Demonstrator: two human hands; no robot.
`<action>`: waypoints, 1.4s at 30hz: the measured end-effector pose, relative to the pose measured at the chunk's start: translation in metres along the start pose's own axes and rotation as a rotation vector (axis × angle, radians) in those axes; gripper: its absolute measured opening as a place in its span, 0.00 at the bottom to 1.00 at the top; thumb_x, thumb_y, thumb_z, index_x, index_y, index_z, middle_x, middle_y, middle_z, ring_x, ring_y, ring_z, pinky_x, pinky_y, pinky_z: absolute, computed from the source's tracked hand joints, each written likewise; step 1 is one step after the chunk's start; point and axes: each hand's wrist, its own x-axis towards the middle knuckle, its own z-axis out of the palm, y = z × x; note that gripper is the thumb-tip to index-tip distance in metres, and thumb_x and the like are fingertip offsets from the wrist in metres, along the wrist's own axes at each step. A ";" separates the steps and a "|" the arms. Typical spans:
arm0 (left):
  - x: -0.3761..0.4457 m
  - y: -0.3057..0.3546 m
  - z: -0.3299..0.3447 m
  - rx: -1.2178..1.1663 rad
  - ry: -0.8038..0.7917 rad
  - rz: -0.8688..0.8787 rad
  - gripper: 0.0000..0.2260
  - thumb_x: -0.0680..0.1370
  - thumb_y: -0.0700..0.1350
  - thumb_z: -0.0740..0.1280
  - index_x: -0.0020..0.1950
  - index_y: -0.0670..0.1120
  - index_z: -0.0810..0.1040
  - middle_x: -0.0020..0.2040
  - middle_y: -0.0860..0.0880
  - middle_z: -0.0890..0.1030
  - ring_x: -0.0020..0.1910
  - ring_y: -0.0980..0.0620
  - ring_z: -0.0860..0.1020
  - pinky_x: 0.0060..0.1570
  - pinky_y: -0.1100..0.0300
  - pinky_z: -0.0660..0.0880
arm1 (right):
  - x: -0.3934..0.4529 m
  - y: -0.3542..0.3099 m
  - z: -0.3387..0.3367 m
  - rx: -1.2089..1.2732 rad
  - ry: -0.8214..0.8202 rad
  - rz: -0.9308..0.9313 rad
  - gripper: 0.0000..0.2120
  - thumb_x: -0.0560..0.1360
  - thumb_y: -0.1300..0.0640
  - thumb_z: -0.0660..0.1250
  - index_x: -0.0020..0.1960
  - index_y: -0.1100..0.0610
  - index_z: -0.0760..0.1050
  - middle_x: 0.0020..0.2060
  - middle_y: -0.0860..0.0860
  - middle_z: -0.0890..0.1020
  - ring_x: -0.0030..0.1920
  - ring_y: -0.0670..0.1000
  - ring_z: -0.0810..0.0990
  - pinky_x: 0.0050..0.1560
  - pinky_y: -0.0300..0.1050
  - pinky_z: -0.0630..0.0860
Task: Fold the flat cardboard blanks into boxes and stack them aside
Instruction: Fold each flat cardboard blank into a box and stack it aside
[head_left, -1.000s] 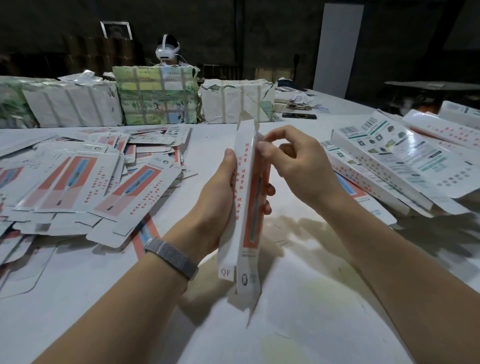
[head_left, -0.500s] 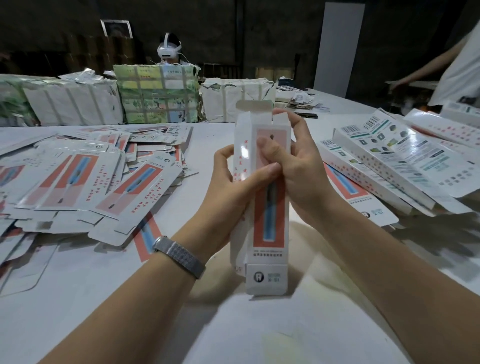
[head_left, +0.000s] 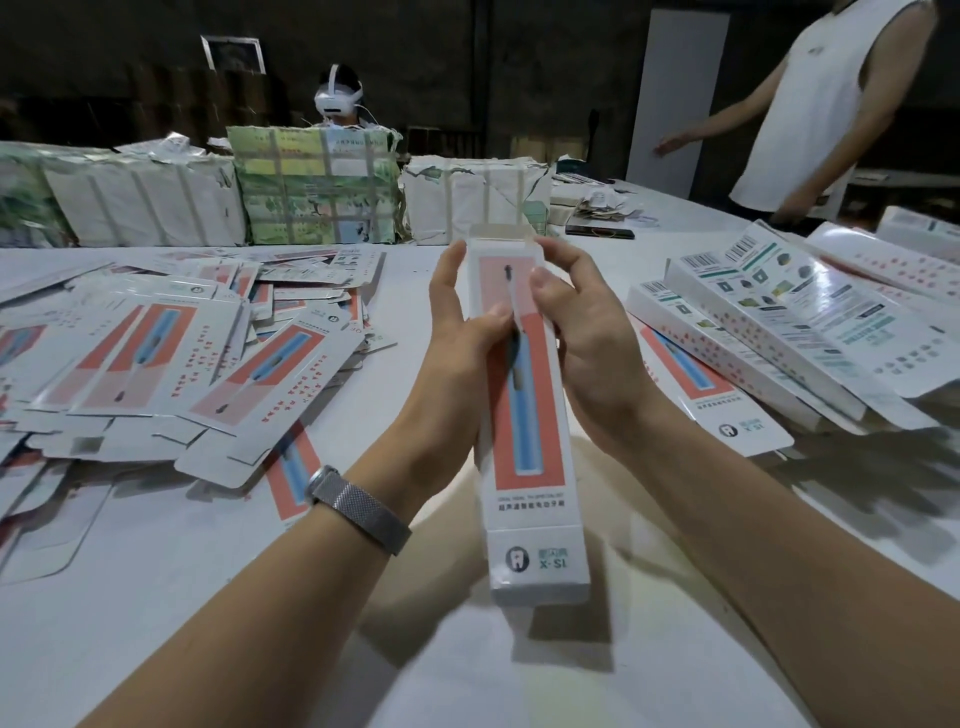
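The table (head_left: 156, 597) spreads under both arms, with the heap of flat blanks (head_left: 171, 358) out beyond the left hand and finished boxes (head_left: 779, 332) stacked past the right. Between the hands stands one box (head_left: 524, 415), already squared into a tube, its top flap (head_left: 501, 232) open. The left hand (head_left: 457, 343) grips one long edge, thumb on the front; the right hand (head_left: 587, 332) clasps the other. Best to keep the walls square, then tuck that flap in cleanly.
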 end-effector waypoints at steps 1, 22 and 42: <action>0.000 0.002 0.000 0.015 -0.004 0.008 0.25 0.80 0.47 0.59 0.76 0.57 0.58 0.53 0.49 0.83 0.45 0.52 0.83 0.45 0.58 0.80 | 0.000 0.000 -0.001 -0.008 -0.007 0.000 0.07 0.84 0.55 0.57 0.60 0.47 0.69 0.44 0.48 0.85 0.44 0.49 0.85 0.44 0.43 0.82; -0.007 0.001 -0.003 0.107 -0.008 -0.040 0.12 0.86 0.50 0.54 0.62 0.69 0.60 0.34 0.54 0.82 0.32 0.57 0.81 0.35 0.65 0.78 | 0.006 0.002 -0.016 0.086 -0.007 -0.038 0.15 0.70 0.62 0.68 0.54 0.51 0.71 0.44 0.49 0.80 0.47 0.55 0.80 0.51 0.51 0.76; -0.011 0.001 -0.008 0.317 -0.184 -0.004 0.15 0.87 0.50 0.53 0.71 0.62 0.57 0.37 0.56 0.81 0.35 0.55 0.81 0.37 0.64 0.78 | 0.010 -0.004 -0.022 -0.052 0.090 0.010 0.13 0.78 0.61 0.68 0.35 0.59 0.75 0.28 0.51 0.78 0.32 0.54 0.78 0.37 0.48 0.76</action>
